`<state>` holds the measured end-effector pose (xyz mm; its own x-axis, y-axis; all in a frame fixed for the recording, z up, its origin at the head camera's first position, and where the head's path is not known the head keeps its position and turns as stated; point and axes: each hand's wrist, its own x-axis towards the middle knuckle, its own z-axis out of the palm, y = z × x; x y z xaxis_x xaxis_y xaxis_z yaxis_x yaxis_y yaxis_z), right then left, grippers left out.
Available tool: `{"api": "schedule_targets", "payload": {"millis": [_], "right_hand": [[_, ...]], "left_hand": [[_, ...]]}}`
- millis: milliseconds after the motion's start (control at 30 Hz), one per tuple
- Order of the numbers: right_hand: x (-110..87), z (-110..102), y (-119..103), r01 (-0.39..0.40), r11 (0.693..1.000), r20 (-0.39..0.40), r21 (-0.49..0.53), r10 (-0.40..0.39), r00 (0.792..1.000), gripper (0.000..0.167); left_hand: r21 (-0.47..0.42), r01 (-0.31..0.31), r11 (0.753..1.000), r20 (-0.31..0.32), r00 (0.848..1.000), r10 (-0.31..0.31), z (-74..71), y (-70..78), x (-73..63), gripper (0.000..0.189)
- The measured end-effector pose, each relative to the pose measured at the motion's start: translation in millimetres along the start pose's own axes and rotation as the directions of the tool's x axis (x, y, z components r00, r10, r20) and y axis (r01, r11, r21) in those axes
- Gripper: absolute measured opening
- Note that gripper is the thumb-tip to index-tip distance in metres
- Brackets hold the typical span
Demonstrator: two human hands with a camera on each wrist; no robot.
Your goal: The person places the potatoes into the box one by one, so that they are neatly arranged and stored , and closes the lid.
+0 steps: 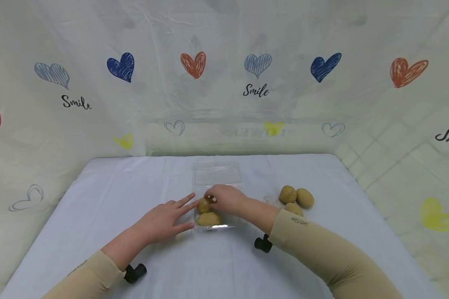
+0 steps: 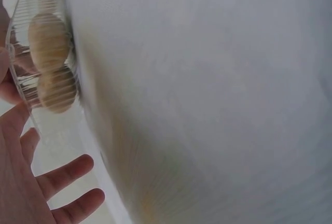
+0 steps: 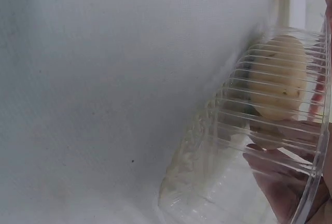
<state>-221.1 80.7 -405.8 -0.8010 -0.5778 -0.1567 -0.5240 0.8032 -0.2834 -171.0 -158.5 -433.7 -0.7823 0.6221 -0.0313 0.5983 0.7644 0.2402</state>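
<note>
At a ribbed plastic box, the right hand seemingly pinches a round potato; left hand splayed.

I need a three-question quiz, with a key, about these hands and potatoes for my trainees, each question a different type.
1. Count: how many potatoes can be seen outside the clear container?
2. Fill in: the container's lid is ____.
3. Choose: which hand is curled at the rear potato in the container? A left, B right, C neither.

Key:
1. Three.
2. Open.
3. B, the right hand.
</note>
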Motion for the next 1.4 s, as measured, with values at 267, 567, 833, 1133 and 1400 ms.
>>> {"api": "schedule_targets", "payload": {"millis": [267, 567, 833, 1133, 1400], "right_hand": [[-1.8, -4, 6, -0.026, 0.998, -0.005, 0.054, 0.027, 1.000, 0.033], [-8.0, -13, 14, -0.026, 0.991, -0.034, 0.129, 0.031, 0.999, 0.036], [-13.6, -26, 22, -0.027, 0.979, -0.071, 0.202, 0.042, 0.997, 0.038], [-28.7, -41, 38, -0.092, 0.960, -0.078, 0.266, 0.117, 0.990, 0.038], [-50.4, -53, 62, -0.103, 0.961, -0.111, 0.255, 0.135, 0.985, 0.037]], "left_hand": [[0.015, -0.007, 1.000, -0.002, 1.000, 0.007, 1.4, -0.8, 0.0, 0.075], [0.016, 0.002, 1.000, 0.012, 1.000, -0.002, 1.6, -0.7, 0.9, 0.074], [0.029, 0.013, 1.000, 0.017, 1.000, -0.013, 0.7, 0.5, 0.2, 0.072], [0.034, 0.026, 0.999, 0.029, 0.999, -0.027, 2.5, -1.5, 1.7, 0.078], [0.027, 0.015, 1.000, 0.017, 1.000, -0.015, 3.8, -2.0, 1.1, 0.078]]}}
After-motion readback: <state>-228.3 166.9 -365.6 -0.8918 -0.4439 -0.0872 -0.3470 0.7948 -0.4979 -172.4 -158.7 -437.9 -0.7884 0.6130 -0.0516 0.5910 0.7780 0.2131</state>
